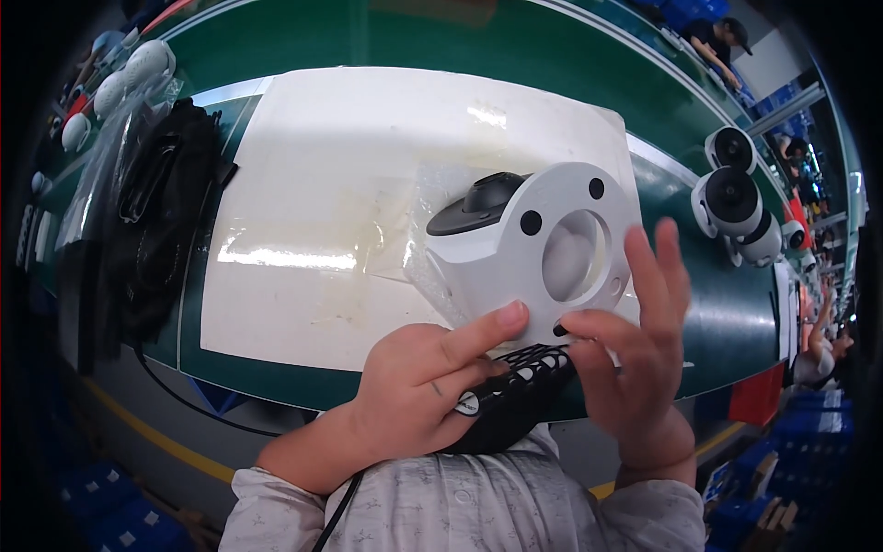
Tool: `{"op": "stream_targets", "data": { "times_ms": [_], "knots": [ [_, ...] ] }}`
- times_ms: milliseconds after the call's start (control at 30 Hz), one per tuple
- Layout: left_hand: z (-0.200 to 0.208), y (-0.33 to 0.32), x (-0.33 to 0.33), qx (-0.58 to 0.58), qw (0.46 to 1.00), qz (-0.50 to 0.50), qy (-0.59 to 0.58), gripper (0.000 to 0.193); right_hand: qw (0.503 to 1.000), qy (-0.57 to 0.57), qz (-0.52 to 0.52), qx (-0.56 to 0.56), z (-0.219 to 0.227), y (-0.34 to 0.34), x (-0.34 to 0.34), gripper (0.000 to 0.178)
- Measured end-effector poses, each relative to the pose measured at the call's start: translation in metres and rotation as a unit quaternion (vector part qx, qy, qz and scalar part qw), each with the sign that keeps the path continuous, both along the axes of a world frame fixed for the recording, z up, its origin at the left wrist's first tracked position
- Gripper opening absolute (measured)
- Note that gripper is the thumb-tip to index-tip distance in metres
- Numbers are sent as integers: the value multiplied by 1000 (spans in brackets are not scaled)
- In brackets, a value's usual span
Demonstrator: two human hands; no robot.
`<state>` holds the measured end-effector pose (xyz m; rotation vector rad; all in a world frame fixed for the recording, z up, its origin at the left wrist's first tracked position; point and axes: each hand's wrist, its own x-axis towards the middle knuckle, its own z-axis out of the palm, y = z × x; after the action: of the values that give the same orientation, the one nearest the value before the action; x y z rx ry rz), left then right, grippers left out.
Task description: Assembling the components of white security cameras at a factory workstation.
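A white plastic housing (487, 262) with a ring-shaped face lies tilted on the white board, its dark domed part (483, 202) turned to the far left. Two black round pads (531, 223) sit on the ring's far side. My right hand (635, 359) pinches a small black pad (560, 329) between thumb and forefinger at the ring's near edge, other fingers raised. My left hand (414, 386) is closed on a black perforated sheet (529, 370) with white round spots, and its forefinger points to the housing's near edge. Whether that fingertip touches the housing I cannot tell.
A large white board (303, 202) covers the green bench (727, 331). Clear bubble wrap (428, 267) lies beside the housing. A black bag (161, 221) rests at the left, and several white-and-black devices (731, 193) stand at the right. Another person (717, 46) is at the far right.
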<state>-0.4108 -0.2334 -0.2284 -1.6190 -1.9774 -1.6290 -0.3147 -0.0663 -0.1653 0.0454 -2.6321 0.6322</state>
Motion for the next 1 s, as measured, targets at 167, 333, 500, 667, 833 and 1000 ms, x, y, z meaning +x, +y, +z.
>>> {"op": "stream_targets", "data": {
  "times_ms": [167,333,500,667,833,1000],
  "knots": [
    [0,1,0,-4,1000,-5,-14,18,973,-28,-50,223,-9,-13,21,35],
    [-2,-2,-2,-8,999,-32,14,19,997,74,-19,0,-28,-9,21,23],
    [-6,0,-2,-4,997,-54,53,20,995,75,60,-3,-21,-5,18,12],
    [-8,3,4,10,1000,16,11,14,991,126,-52,13,-17,10,16,8],
    [-5,4,5,0,1000,20,3,15,988,102,-80,-83,-14,31,-7,7],
    [-3,3,3,-7,1000,15,5,16,994,61,-64,-56,-9,29,-4,7]
  ]
}}
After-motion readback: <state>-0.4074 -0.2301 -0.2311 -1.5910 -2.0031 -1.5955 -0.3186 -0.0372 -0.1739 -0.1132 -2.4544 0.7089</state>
